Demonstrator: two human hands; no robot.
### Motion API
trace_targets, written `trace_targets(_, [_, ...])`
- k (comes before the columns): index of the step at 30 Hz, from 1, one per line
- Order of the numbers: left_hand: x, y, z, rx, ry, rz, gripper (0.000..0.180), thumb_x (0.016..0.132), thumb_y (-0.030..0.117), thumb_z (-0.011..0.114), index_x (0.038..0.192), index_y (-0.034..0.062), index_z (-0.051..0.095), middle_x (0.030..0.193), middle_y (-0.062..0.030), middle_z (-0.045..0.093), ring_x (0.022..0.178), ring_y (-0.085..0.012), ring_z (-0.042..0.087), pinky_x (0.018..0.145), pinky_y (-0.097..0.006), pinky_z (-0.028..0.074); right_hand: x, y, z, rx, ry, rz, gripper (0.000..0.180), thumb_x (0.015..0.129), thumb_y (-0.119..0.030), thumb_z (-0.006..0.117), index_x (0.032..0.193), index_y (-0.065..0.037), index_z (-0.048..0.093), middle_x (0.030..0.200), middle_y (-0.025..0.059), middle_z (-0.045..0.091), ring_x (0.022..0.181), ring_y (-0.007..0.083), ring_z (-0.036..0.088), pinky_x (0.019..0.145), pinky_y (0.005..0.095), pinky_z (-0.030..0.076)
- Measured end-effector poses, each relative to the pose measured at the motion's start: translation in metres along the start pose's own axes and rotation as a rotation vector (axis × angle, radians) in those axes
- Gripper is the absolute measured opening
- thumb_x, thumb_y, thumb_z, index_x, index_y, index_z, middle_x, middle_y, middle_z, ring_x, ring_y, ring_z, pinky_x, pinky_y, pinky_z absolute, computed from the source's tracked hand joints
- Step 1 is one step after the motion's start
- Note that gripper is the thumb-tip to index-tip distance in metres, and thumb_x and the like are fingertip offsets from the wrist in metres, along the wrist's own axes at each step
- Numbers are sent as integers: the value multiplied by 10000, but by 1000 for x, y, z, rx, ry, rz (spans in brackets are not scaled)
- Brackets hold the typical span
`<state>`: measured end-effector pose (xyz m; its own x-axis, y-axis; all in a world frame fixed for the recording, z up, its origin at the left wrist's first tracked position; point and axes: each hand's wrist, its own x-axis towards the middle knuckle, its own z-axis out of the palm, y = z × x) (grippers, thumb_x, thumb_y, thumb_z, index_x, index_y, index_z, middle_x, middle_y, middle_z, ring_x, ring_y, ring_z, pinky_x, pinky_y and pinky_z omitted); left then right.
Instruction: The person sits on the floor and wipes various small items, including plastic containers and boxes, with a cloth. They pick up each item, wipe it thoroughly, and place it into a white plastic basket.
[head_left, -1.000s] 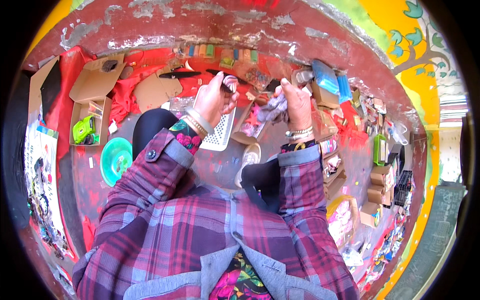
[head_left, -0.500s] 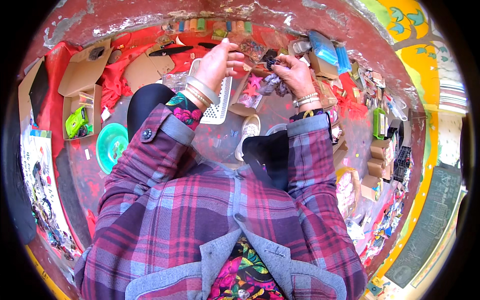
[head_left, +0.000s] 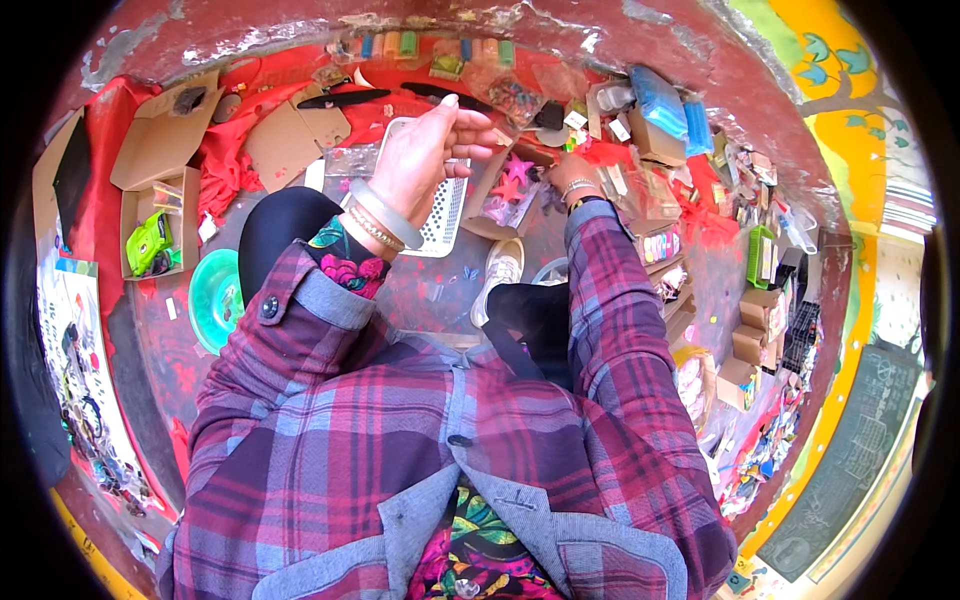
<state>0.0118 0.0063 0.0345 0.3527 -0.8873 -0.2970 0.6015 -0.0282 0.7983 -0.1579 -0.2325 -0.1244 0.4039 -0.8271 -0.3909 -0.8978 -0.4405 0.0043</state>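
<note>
Head view: the left hand (head_left: 425, 150) is raised over the white perforated tray (head_left: 440, 215) on the floor, fingers (head_left: 470, 125) curled together toward the thumb; whether they pinch anything I cannot tell. The right hand (head_left: 572, 178) reaches lower, toward the clear packet of red and pink star shapes (head_left: 515, 190) lying just right of the tray; its fingers are hidden, so their state is unclear. The packet lies between both hands, nearer the right one, its long axis running away from the person.
</note>
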Motion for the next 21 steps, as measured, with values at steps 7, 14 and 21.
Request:
trace_targets(7, [5,-7,5,10,-35,-12,413,939,353,328,1020,10,543,982,-112,609,867,-158,566,731,-260,408,40,70,-62,75,27,-451,278,737,-232,538,918,-55,652,929,158,626,897,302,592,796,325,464])
trace_targets(14, [6,-15,8,62,-105,-17,422,934,353,341,1067,3,536,1035,-109,604,921,-167,570,773,-255,412,-104,150,-149,1148,-91,-203,277,824,-254,577,967,-22,625,845,45,632,773,125,590,683,239,461])
trace_targets(21, [9,-21,10,101,-45,-117,412,928,335,366,1109,-6,510,1109,-124,566,989,-177,537,813,-259,401,-217,270,-27,1399,29,-101,227,830,-162,541,1000,-17,587,861,35,623,795,121,587,705,238,454])
